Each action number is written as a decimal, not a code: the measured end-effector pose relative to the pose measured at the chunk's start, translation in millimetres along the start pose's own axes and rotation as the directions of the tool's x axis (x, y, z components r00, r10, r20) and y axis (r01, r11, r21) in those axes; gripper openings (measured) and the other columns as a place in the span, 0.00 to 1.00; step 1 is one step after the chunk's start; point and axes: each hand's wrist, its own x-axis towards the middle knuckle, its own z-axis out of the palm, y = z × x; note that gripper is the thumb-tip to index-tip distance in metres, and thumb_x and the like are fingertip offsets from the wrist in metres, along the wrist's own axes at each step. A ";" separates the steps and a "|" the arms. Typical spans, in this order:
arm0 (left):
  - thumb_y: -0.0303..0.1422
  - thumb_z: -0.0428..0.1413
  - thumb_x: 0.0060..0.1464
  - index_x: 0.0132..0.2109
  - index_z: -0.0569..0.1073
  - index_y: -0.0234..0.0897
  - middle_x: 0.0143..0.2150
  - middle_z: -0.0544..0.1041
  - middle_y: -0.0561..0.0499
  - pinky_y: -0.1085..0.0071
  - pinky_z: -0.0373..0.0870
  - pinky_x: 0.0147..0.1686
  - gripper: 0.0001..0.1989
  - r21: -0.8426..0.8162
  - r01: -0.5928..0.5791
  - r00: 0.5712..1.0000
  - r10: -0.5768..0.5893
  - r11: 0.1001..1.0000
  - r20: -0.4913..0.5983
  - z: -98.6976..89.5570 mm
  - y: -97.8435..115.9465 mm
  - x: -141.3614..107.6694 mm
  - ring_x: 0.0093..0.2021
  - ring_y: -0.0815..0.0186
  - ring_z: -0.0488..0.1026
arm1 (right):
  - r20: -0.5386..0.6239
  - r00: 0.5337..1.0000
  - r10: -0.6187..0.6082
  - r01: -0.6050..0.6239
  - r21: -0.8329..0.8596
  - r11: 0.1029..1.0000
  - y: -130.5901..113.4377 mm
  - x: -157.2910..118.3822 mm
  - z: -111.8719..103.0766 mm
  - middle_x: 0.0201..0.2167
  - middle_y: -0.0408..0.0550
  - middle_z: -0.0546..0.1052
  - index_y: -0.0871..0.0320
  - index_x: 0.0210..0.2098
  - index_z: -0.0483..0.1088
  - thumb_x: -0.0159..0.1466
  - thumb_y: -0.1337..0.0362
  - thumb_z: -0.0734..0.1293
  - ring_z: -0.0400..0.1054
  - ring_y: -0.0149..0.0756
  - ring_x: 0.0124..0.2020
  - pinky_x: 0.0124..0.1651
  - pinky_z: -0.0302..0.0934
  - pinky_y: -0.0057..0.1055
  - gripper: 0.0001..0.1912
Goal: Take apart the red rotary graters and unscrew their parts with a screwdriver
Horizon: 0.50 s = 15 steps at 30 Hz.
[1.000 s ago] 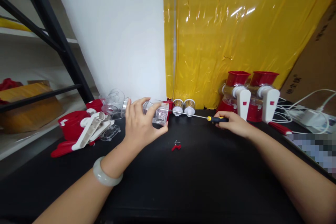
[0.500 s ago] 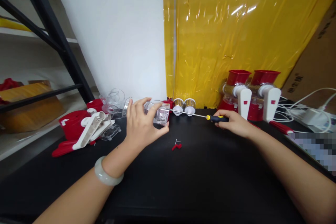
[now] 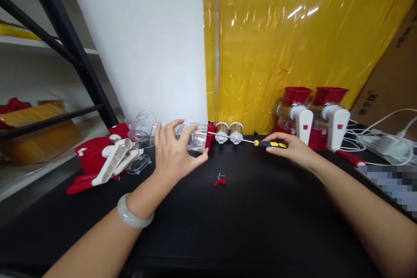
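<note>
The clear plastic part (image 3: 199,140) is gripped in the left hand (image 3: 172,152), presumably for steadiness against the screwdriver (image 3: 270,143), held by its handle in the right hand (image 3: 293,150), shaft at the part's right end. Left fingers are arched over it; the right forearm (image 3: 355,200) is stretched in from its right. Metal drums (image 3: 229,132) are set to its right.

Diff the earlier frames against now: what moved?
The screwdriver shifted slightly left and its handle rolled, showing more yellow; the right hand now covers less of it. The left hand and clear plastic part eased slightly left. Nothing was newly gripped or released. The drums and small red piece stayed put.
</note>
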 end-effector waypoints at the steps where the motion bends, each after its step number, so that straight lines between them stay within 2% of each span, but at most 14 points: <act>1: 0.45 0.62 0.47 0.53 0.72 0.39 0.56 0.65 0.38 0.43 0.48 0.65 0.27 -0.003 0.001 1.000 -0.001 1.000 -0.001 0.0 0.0 0.1 0.58 0.47 0.64 | -0.034 0.999 0.019 -0.016 0.103 0.995 0.7 0.6 1.4 0.37 0.45 0.78 0.52 0.36 0.76 0.48 0.52 0.77 0.72 0.37 0.37 0.43 0.65 0.35 0.18; 5: 0.44 0.62 0.46 0.53 0.72 0.40 0.56 0.65 0.38 0.42 0.48 0.64 0.27 -0.018 0.000 1.000 0.000 1.000 0.004 -0.1 1.4 -0.4 0.58 0.46 0.64 | -0.160 0.983 0.087 0.006 0.507 0.862 1.5 4.6 8.7 0.31 0.44 0.75 0.53 0.31 0.75 0.49 0.47 0.76 0.69 0.31 0.31 0.36 0.67 0.29 0.18; 8: 0.44 0.62 0.46 0.54 0.72 0.40 0.56 0.65 0.38 0.43 0.47 0.65 0.28 -0.026 -0.001 1.000 0.001 1.000 0.003 -0.9 2.8 -0.9 0.58 0.47 0.64 | -0.191 0.965 0.179 -0.016 0.639 0.769 0.7 7.8 14.0 0.27 0.46 0.74 0.55 0.30 0.74 0.56 0.42 0.70 0.69 0.31 0.27 0.30 0.67 0.27 0.21; 11: 0.43 0.62 0.46 0.54 0.72 0.40 0.57 0.65 0.38 0.43 0.47 0.65 0.28 -0.040 -0.002 1.000 0.002 0.999 0.007 -1.6 3.8 -1.5 0.58 0.47 0.64 | -0.163 0.946 0.281 -0.127 0.609 0.783 0.0 8.0 17.6 0.22 0.47 0.73 0.57 0.32 0.73 0.61 0.42 0.64 0.67 0.31 0.20 0.19 0.60 0.25 0.23; 13: 0.43 0.62 0.46 0.54 0.72 0.40 0.56 0.65 0.38 0.43 0.47 0.65 0.28 -0.038 -0.006 1.000 0.007 0.999 0.009 -1.6 3.9 -1.9 0.58 0.47 0.64 | -0.150 0.948 0.282 -0.171 0.509 0.844 -0.7 6.3 18.3 0.18 0.47 0.72 0.58 0.33 0.71 0.62 0.42 0.63 0.63 0.30 0.14 0.12 0.50 0.22 0.23; 15: 0.44 0.62 0.46 0.54 0.72 0.40 0.56 0.65 0.39 0.43 0.48 0.65 0.28 -0.025 -0.013 1.000 0.014 1.000 0.008 -1.3 3.6 -2.2 0.58 0.47 0.64 | -0.160 0.957 0.244 -0.165 0.394 0.904 -1.7 4.5 17.3 0.16 0.46 0.71 0.58 0.32 0.70 0.61 0.42 0.65 0.57 0.27 0.10 0.10 0.42 0.20 0.23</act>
